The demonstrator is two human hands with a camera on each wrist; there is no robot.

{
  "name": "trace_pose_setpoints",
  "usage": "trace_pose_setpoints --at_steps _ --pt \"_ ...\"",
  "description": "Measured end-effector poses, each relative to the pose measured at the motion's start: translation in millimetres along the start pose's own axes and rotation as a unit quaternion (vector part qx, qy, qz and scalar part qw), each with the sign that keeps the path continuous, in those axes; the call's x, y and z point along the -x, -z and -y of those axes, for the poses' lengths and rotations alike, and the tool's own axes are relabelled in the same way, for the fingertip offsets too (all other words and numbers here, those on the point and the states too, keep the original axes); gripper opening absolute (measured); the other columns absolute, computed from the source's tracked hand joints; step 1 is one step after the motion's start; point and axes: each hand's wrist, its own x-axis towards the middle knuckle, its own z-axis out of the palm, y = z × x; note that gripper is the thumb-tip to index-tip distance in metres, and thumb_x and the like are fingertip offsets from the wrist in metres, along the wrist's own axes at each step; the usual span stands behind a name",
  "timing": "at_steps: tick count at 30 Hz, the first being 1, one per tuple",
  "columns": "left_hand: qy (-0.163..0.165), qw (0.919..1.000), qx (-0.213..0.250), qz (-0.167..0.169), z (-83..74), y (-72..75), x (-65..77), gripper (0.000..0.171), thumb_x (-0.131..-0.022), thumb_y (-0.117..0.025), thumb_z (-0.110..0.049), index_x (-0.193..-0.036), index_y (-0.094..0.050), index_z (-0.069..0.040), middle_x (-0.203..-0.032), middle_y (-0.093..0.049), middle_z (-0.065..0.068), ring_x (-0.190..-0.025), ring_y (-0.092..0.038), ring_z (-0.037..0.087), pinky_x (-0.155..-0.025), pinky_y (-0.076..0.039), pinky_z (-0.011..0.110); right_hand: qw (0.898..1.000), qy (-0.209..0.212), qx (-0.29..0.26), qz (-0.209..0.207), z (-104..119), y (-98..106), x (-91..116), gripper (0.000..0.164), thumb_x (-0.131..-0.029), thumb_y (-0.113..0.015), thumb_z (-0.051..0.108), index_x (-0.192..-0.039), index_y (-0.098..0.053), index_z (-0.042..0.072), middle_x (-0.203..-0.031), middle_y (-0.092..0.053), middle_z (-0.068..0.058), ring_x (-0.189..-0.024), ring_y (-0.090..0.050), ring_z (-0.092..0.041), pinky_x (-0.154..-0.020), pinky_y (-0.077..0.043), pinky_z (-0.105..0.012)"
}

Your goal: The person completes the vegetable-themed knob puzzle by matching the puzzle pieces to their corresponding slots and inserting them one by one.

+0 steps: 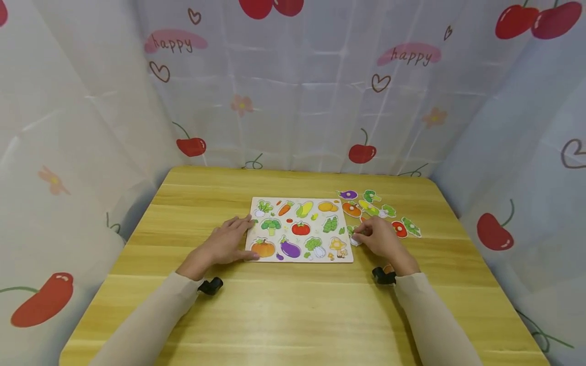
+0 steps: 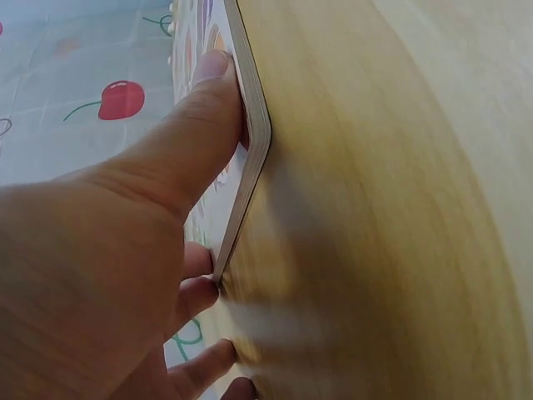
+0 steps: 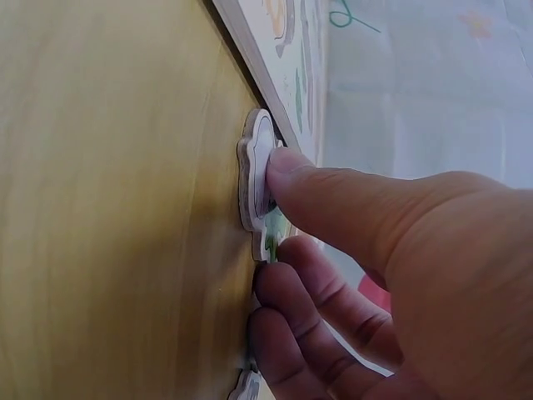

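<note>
A flat vegetable puzzle board (image 1: 311, 242) lies on the wooden table, its printed pictures facing up. My left hand (image 1: 225, 241) rests at the board's left side, thumb (image 2: 212, 92) on its near corner and the fingertips by the left edge. Just past the right edge, my right hand (image 1: 381, 238) pinches a white-and-green vegetable puzzle piece (image 3: 260, 167). Its thumb presses on the white part, while the other fingers curl near the leafy end. In the head view the hand partly covers this piece.
Several loose vegetable pieces lie right of the board, among them an eggplant (image 1: 349, 195), a broccoli (image 1: 372, 196), a pumpkin (image 1: 352, 209) and a tomato (image 1: 399, 229). A curtain (image 1: 293, 101) with cherries surrounds the table (image 1: 293, 315). A black wrist camera (image 1: 383, 276) sits under the right wrist.
</note>
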Motion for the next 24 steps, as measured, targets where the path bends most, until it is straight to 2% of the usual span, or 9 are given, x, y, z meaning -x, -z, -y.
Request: trace_pose_setpoints --at_steps 6,15,24 --pt "-0.008 0.9999 -0.006 0.0 0.7 1.1 1.6 0.106 -0.104 -0.085 -0.06 -0.181 -0.038 -0.004 -0.194 -0.028 0.019 -0.175 -0.029 0.058 -0.128 -0.032 0.093 1.0 0.009 0.006 -0.002 3 1 -2 0.009 -0.106 -0.089 0.017 -0.103 -0.09 0.009 -0.103 -0.072 -0.012 -0.092 -0.059 -0.025 -0.082 -0.047 -0.037" --pt "-0.013 0.9996 -0.026 -0.007 -0.3 -1.5 2.3 0.106 -0.104 -0.084 -0.063 -0.18 -0.04 -0.004 -0.193 -0.031 0.019 -0.173 -0.035 0.058 -0.128 -0.039 0.088 0.999 0.007 0.029 -0.018 8 6 0 0.009 -0.104 -0.09 0.017 -0.105 -0.091 0.008 -0.108 -0.074 -0.014 -0.096 -0.061 -0.028 -0.084 -0.049 -0.038" --pt "-0.016 0.9991 -0.038 -0.007 -0.7 -2.2 2.1 0.105 -0.105 -0.082 -0.064 -0.179 -0.04 -0.003 -0.193 -0.03 0.019 -0.173 -0.036 0.057 -0.127 -0.041 0.087 0.998 0.033 0.003 -0.057 33 -2 -11 0.015 -0.107 -0.087 0.019 -0.112 -0.089 0.005 -0.117 -0.079 -0.019 -0.111 -0.073 -0.039 -0.1 -0.062 -0.057"
